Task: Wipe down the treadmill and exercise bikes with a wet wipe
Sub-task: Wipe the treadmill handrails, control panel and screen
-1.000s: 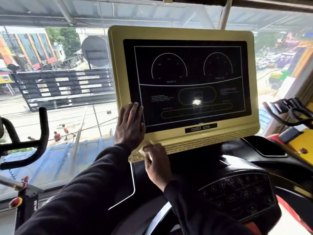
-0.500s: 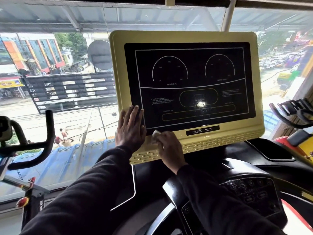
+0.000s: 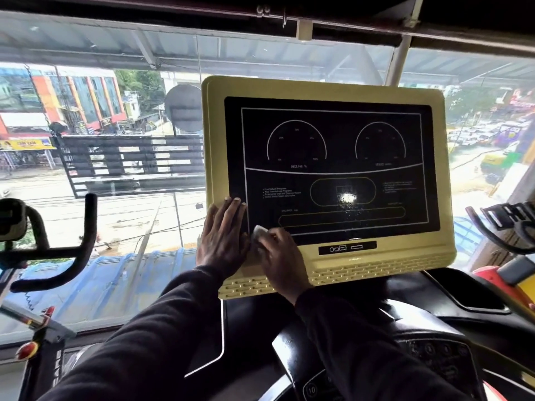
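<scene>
Right hand (image 3: 282, 257) with the wet wipe (image 3: 259, 231) moved up from the yellow frame onto the screen's (image 3: 333, 169) lower-left corner, fingers curled round it. Left hand (image 3: 223, 241) flat, bracing the treadmill console (image 3: 324, 88). Best: firm overlapping strokes rightward.

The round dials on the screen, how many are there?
2. One dial sits upper left on the screen, above the word INCLINE. The other dial sits upper right. The hands cover only the bottom left corner.

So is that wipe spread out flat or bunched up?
Bunched up. The wet wipe shows only as a small white wad under the right hand, pressed on the screen's lower left corner.
</scene>
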Demonstrator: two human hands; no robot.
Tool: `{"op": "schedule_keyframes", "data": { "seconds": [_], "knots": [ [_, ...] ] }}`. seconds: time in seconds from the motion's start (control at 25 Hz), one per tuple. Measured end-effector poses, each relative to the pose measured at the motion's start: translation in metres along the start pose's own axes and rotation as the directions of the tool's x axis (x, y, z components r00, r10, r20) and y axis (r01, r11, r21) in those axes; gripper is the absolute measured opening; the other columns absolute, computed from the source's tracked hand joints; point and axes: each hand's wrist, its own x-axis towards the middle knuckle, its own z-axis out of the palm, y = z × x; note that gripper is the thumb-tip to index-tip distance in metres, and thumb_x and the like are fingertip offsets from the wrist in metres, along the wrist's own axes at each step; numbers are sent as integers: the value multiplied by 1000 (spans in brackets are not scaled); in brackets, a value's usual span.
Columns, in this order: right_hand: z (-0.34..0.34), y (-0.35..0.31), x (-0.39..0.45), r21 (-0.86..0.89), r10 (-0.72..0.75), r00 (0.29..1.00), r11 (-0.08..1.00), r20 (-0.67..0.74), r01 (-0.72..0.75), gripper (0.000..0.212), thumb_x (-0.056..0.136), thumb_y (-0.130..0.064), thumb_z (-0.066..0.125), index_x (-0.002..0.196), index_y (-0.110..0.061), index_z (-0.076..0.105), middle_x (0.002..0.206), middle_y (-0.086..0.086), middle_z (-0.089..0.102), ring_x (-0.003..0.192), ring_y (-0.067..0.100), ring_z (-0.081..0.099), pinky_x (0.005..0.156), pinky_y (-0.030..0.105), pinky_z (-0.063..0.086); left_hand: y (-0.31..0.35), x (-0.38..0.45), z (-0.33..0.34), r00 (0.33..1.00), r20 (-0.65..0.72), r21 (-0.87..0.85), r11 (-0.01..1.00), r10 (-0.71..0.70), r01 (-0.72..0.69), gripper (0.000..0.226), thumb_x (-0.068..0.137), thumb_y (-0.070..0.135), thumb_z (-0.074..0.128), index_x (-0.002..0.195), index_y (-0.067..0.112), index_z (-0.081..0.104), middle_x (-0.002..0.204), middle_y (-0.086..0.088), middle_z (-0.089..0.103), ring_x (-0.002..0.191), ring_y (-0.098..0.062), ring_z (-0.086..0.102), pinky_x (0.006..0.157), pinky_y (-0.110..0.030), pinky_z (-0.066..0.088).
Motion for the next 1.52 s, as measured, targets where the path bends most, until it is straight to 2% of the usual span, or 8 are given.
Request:
{"op": "schedule_keyframes", "data": {
  "seconds": [0.2,0.44,0.72,0.84,1.0,1.2,1.36,1.52],
  "knots": [
    [-12,11,31,86,238,959,970,-157,-226,22,88,-2,60,104,-17,64,100,1,52,87,9,50,71,26,53,-1,0,1,1000,-21,-6,1000,-2,1,62,87,27,39,143,2,44,149,-15,43,143,-30,30,122,-46,12],
    [-17,12,49,59,16,1000,998,-19,-15,16,91,-9,57,97,-20,67,94,-3,51,81,11,52,69,24,49,2,34,-20,996,-80,-37,999,30,-33,48,87,29,45,127,6,57,123,-11,52,116,-34,51,105,-44,32],
    [-10,11,78,47,-82,996,995,-32,83,25,95,-8,55,118,-13,63,97,3,55,79,11,54,66,14,43,-11,77,-14,998,-58,27,1000,-5,7,61,96,36,29,144,2,44,151,-21,37,143,-37,29,122,-48,8],
    [-16,16,100,105,183,955,981,-234,-162,23,88,-3,63,109,-11,66,95,2,53,79,6,49,66,3,29,-13,77,-15,996,-83,33,999,16,-14,58,94,29,32,145,3,43,152,-20,38,143,-36,30,122,-46,8],
    [-10,12,100,36,-193,979,980,-57,196,23,92,-11,54,113,-12,64,94,3,54,77,12,52,65,15,43,-13,76,-14,997,-81,17,1000,4,-2,58,96,32,32,144,3,44,152,-18,38,143,-35,32,121,-48,13],
    [-24,18,127,95,71,977,994,-201,-53,27,87,0,62,110,-14,64,94,3,54,77,12,54,62,24,50,-11,75,-17,995,-99,25,1000,-11,13,58,94,30,33,142,1,47,150,-19,41,141,-35,35,119,-50,17],
    [-25,20,129,-22,-289,957,957,13,289,33,88,-3,61,120,-12,64,97,5,57,82,15,55,69,22,46,-12,75,-16,996,-86,26,1000,-15,17,58,94,31,34,143,2,46,151,-17,40,142,-33,33,120,-49,16],
    [-33,17,146,78,78,979,995,-190,-65,23,87,1,61,106,-12,65,96,4,55,80,11,53,64,29,53,-12,75,-15,996,-90,42,999,-12,16,58,93,31,35,144,3,44,150,-17,40,142,-34,35,120,-50,17]
  ]
}}
